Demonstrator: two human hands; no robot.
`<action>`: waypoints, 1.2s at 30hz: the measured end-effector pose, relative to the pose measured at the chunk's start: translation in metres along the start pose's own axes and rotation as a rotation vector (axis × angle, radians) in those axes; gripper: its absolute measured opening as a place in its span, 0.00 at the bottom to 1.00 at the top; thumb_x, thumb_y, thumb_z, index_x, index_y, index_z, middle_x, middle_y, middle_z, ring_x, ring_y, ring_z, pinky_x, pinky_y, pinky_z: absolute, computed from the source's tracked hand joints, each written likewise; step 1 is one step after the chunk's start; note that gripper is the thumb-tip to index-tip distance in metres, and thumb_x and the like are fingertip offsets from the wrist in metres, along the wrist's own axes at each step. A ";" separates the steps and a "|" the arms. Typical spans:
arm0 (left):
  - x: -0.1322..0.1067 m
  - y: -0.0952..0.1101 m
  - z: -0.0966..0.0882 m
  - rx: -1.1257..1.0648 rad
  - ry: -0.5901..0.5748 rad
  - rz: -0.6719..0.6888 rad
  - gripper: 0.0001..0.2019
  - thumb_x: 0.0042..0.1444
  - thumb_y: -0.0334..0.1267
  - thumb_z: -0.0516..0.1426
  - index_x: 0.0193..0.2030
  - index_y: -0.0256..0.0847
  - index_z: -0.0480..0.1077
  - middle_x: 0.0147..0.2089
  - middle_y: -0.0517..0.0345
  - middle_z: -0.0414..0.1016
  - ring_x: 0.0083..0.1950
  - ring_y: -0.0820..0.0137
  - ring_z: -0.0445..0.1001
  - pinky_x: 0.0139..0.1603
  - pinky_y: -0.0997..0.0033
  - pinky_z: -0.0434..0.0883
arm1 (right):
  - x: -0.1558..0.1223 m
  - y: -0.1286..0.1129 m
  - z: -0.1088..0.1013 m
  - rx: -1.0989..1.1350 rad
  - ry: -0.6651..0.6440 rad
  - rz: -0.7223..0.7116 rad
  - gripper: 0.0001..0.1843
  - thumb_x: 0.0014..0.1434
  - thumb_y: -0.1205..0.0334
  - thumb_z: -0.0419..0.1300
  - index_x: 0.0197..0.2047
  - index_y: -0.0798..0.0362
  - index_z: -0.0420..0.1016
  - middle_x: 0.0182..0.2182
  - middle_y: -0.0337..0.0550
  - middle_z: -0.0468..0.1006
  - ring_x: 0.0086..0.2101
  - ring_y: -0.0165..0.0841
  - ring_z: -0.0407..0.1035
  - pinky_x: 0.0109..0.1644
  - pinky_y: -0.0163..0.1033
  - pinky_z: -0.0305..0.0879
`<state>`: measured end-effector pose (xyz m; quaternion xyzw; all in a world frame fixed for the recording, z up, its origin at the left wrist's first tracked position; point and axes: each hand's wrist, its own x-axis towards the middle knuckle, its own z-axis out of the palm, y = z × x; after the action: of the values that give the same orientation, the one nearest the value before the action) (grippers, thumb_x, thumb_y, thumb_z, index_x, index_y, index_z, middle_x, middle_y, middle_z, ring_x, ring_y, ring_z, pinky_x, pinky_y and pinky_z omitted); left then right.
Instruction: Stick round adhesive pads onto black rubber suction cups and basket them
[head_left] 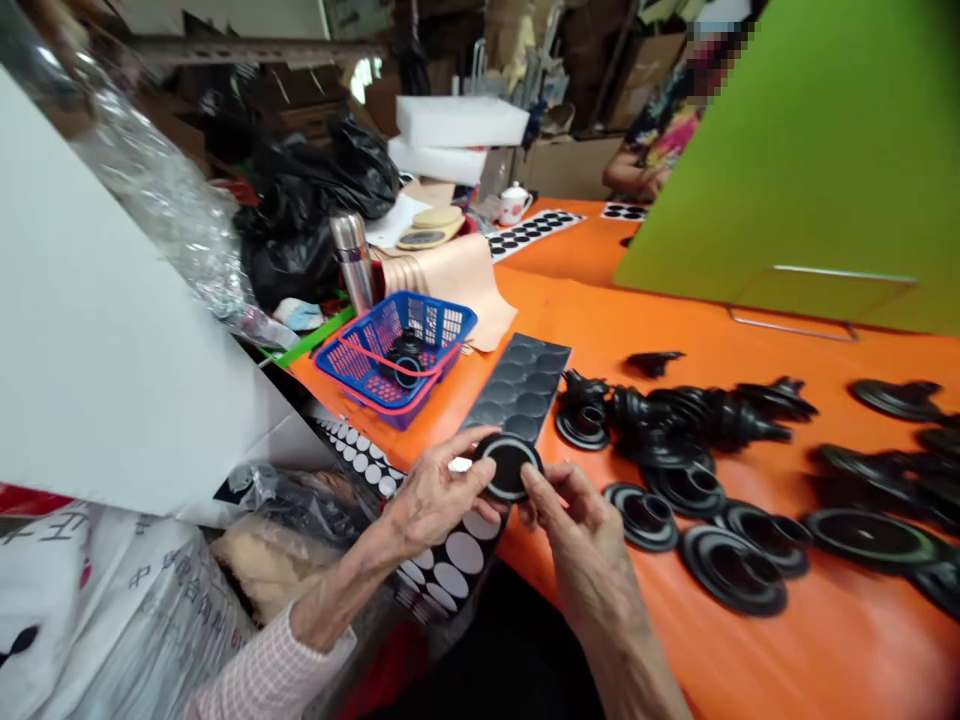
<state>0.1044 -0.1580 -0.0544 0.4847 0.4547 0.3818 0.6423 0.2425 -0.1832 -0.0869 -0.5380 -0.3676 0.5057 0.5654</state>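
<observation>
Left hand [431, 497] and right hand [577, 525] each pinch the edge of one round black rubber piece [508, 466], fingers closed on it, over the orange table [600, 330]. Beyond lies one sheet of black discs [517, 390]; left, one blue basket [394, 350]; right, over a dozen black rubber flanges [731, 570].

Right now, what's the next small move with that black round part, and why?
Probably press the centre of the black rubber part with the right hand: the left hand steadies its rim, and a sheet of round black pads lies just beyond.
</observation>
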 end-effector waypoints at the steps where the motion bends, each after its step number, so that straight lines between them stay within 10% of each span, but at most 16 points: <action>1: 0.002 0.016 -0.010 0.096 0.051 0.053 0.27 0.55 0.45 0.59 0.62 0.42 0.64 0.53 0.46 0.73 0.29 0.70 0.78 0.32 0.68 0.77 | 0.014 -0.012 0.013 0.062 -0.058 -0.026 0.19 0.48 0.47 0.68 0.27 0.54 0.69 0.20 0.33 0.68 0.21 0.24 0.62 0.25 0.31 0.59; 6: -0.006 0.057 -0.047 0.516 0.469 0.302 0.20 0.58 0.51 0.54 0.50 0.39 0.71 0.40 0.52 0.77 0.28 0.70 0.75 0.29 0.70 0.72 | 0.064 -0.066 0.075 0.356 -0.240 -0.162 0.17 0.50 0.50 0.66 0.34 0.52 0.68 0.27 0.34 0.72 0.25 0.27 0.70 0.32 0.37 0.69; 11: -0.013 -0.008 -0.039 0.763 0.323 0.025 0.20 0.53 0.49 0.58 0.48 0.38 0.71 0.43 0.49 0.75 0.45 0.62 0.74 0.47 0.60 0.70 | 0.039 -0.022 0.036 -0.335 -0.045 -0.346 0.12 0.58 0.52 0.56 0.37 0.52 0.72 0.33 0.44 0.76 0.36 0.37 0.73 0.45 0.49 0.70; 15: 0.001 -0.043 -0.026 0.734 0.323 -0.089 0.28 0.45 0.50 0.63 0.51 0.39 0.65 0.42 0.52 0.71 0.38 0.66 0.72 0.41 0.64 0.69 | -0.010 0.043 -0.007 -0.625 0.090 -0.366 0.16 0.58 0.53 0.55 0.43 0.54 0.72 0.46 0.55 0.74 0.49 0.46 0.69 0.52 0.57 0.67; 22: 0.016 -0.032 -0.020 0.210 -0.068 -0.414 0.18 0.39 0.48 0.66 0.30 0.37 0.68 0.23 0.65 0.66 0.23 0.77 0.60 0.23 0.76 0.54 | -0.025 0.057 -0.009 -0.587 0.126 -0.359 0.14 0.60 0.56 0.56 0.47 0.52 0.72 0.48 0.52 0.74 0.50 0.43 0.69 0.54 0.54 0.67; 36: 0.024 -0.036 -0.024 0.208 -0.220 -0.279 0.18 0.46 0.51 0.63 0.26 0.36 0.68 0.24 0.63 0.65 0.25 0.76 0.60 0.25 0.76 0.57 | -0.018 0.047 -0.011 -0.662 0.115 -0.475 0.12 0.66 0.58 0.49 0.43 0.51 0.73 0.40 0.48 0.77 0.42 0.38 0.72 0.48 0.46 0.70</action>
<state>0.0903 -0.1381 -0.0973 0.5195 0.4817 0.1848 0.6811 0.2407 -0.2078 -0.1325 -0.6186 -0.5922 0.1844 0.4823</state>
